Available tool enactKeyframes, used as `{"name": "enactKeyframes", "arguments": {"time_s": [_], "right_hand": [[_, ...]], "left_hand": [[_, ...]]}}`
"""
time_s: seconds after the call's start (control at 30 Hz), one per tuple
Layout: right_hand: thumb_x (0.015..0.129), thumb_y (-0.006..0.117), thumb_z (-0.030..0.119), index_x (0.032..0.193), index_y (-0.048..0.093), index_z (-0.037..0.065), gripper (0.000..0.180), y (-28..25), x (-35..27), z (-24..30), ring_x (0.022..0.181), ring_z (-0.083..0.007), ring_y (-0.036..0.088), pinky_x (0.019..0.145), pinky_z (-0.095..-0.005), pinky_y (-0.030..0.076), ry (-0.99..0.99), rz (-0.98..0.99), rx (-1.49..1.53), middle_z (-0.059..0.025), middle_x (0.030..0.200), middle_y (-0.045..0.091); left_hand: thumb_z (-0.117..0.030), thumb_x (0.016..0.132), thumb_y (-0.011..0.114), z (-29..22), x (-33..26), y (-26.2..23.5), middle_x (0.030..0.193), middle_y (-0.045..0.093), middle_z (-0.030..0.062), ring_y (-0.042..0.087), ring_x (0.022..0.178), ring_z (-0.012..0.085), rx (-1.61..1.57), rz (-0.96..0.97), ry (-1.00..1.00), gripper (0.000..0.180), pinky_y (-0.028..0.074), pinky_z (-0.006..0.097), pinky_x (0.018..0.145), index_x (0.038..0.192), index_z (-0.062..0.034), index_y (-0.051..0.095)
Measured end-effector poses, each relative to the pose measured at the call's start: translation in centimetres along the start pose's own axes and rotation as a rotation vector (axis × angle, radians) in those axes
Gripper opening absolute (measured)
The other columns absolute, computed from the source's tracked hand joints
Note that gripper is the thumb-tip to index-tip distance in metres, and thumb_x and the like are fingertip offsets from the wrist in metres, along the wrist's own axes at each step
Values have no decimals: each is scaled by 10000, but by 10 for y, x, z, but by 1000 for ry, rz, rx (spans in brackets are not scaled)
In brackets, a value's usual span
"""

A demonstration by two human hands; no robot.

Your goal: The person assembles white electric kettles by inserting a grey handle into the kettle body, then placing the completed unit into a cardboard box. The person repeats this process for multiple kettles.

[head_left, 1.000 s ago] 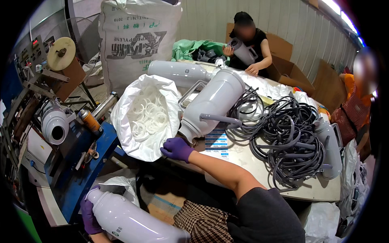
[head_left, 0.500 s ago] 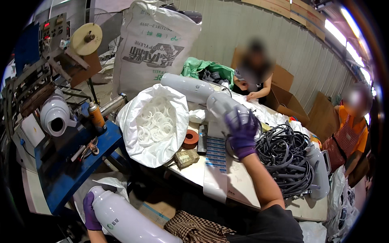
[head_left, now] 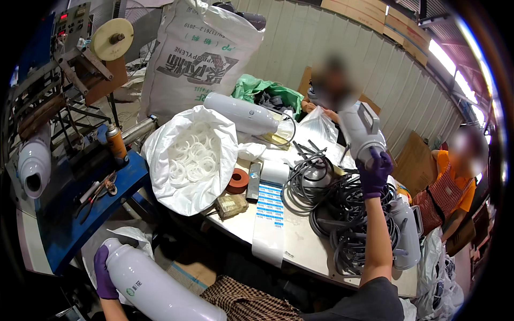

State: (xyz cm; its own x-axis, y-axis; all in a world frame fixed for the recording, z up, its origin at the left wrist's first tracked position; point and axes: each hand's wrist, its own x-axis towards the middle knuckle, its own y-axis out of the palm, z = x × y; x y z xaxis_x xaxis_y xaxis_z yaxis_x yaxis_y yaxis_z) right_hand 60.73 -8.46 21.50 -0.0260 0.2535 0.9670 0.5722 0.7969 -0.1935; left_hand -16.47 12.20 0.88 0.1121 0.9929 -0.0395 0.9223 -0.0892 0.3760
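At the lower left, my gloved left hand (head_left: 105, 270) is closed on the neck end of a glossy light-grey cylinder (head_left: 155, 283), which lies slanted in front of me. My right hand (head_left: 375, 174), in a purple glove, grips the near end of a light-grey canister with a handle (head_left: 360, 127). That canister is raised above the far right of the table, with its handle uppermost. Just below and left of it lies a tangle of black hoses (head_left: 356, 219).
A white sack of translucent rings (head_left: 195, 160) stands left of a sheet of blue labels (head_left: 269, 206). Another grey cylinder (head_left: 241, 113) lies behind. A blue machine table (head_left: 101, 214) is at left. One person works across the table, another at far right (head_left: 447, 187).
My right hand has moved right and now holds the handled canister up, away from the table's middle. My left hand stays on its cylinder. The whole view has turned slightly.
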Motion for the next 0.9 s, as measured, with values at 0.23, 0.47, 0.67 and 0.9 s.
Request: {"name": "enactKeyframes", "arguments": {"time_s": [0.23,0.47,0.67,0.9], "right_hand": [[850,594,196,1368,610,226,519,72,-43,-10,1406,-403,408,1148,-542,328,-147,696,-436,-149,1538,463],[874,624,204,1081,764,223,251,52,-102,90,1158,-254,652,1139,-468,371,-764,1557,-318,-44,1139,715],[737,685,186,808,736,191,88,66,-116,47,912,-290,660,872,-433,509,-744,1003,132,-76,841,659],[768,659,6,968,726,39,214,54,-85,41,854,-332,696,774,-392,541,-87,856,703,-151,926,704]], "left_hand": [[-355,1051,515,7,5,-21,1273,648,131,629,1163,225,-109,60,-101,428,496,363,1035,1311,-33,622],[-309,1071,491,31,15,-61,1327,607,117,576,1215,218,139,14,108,426,441,362,1081,1336,9,587],[-296,1003,603,10,16,-22,1151,672,106,618,1075,200,323,-211,80,379,484,339,985,1227,3,666],[-242,1053,545,2,15,21,1219,663,133,638,1109,223,139,38,-51,329,499,327,982,1263,-18,665]]}}
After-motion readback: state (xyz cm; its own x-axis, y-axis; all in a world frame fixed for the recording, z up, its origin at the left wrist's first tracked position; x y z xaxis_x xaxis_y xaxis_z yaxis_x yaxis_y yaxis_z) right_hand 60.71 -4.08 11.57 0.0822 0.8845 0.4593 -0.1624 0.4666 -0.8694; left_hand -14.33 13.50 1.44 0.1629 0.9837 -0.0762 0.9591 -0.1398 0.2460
